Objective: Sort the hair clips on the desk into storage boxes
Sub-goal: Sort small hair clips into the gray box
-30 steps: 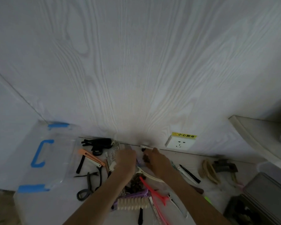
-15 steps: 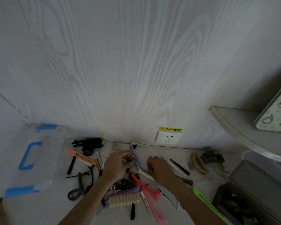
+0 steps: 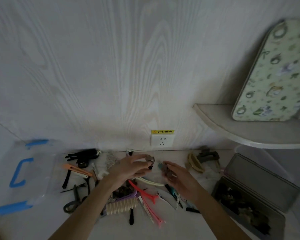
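At frame centre the left hand [image 3: 130,168] pinched a small grey clip [image 3: 150,159] at its fingertips, and the right hand [image 3: 177,176] cupped several small dark clips [image 3: 166,171] in curled fingers. Below both, loose hair clips [image 3: 144,194] littered the desk [image 3: 171,226]. The step appeared to be gathering small clips; next, a carry to the grey tin [image 3: 246,205] at lower right seemed likely. A clear box [image 3: 24,175] sat at left. Dim light obscured the clips' types.
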`<action>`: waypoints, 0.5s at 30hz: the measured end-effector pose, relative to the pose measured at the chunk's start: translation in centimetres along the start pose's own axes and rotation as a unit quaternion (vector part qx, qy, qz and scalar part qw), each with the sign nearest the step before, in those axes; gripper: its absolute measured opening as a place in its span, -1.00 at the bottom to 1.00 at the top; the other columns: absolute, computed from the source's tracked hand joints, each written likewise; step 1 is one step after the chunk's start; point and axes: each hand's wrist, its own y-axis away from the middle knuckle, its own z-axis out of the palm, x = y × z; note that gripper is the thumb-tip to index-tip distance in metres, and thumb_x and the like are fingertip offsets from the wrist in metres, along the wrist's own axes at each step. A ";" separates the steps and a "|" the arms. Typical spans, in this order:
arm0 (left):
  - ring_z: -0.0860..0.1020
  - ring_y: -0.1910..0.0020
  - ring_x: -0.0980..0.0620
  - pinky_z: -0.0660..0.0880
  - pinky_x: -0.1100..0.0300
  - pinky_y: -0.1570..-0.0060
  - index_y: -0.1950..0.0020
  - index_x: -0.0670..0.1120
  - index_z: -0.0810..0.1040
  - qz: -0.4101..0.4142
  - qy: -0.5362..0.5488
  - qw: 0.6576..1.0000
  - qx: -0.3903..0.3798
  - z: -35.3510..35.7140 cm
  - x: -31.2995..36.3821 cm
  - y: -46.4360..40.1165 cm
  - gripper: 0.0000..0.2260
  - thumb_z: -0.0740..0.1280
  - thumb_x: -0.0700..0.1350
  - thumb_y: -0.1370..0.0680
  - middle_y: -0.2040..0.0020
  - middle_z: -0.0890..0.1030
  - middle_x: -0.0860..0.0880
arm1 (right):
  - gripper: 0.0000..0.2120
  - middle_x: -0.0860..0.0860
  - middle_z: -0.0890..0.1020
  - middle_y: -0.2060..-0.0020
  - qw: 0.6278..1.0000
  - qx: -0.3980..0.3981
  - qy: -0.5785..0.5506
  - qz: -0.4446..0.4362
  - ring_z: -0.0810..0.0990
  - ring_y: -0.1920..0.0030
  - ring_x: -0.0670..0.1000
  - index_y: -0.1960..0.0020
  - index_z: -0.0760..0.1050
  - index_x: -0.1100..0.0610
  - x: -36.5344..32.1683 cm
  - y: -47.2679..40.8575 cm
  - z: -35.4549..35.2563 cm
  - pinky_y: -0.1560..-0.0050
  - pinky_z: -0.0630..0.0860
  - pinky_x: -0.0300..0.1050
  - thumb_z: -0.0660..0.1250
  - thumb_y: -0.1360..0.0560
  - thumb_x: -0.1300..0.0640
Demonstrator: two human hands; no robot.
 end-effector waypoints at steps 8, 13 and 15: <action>0.63 0.39 0.22 0.55 0.36 0.28 -0.24 -0.10 0.48 -0.055 -0.072 0.993 -0.080 13.3 -1.1 -2.7 -0.67 0.39 -0.18 -0.49 0.15 0.64 -0.04 | -0.85 0.10 0.60 0.17 0.973 0.179 0.123 -0.083 0.56 0.20 0.01 0.01 0.56 0.18 -0.5 8.3 -11.8 0.14 0.52 -0.21 0.22 -0.54 0.30; 0.66 0.32 0.19 0.58 0.34 0.26 -0.24 -0.10 0.50 -0.044 -0.104 0.980 -0.164 21.6 -2.2 -3.2 -0.65 0.42 -0.15 -0.47 0.08 0.66 -0.01 | -0.86 0.14 0.62 0.21 0.920 0.284 0.208 -0.170 0.59 0.29 -0.02 -0.01 0.56 0.20 -1.7 12.4 -18.4 0.31 0.59 -0.30 0.26 -0.51 0.33; 0.66 0.24 0.16 0.58 0.34 0.24 -0.25 -0.06 0.50 -0.019 -0.120 0.976 -0.178 23.9 -2.3 -2.8 -0.63 0.43 -0.13 -0.46 0.09 0.67 0.01 | -0.86 0.11 0.66 0.14 0.879 0.319 0.284 -0.214 0.64 0.18 0.02 0.07 0.57 0.06 -1.6 13.4 -20.0 0.06 0.63 -0.05 0.32 -0.49 0.28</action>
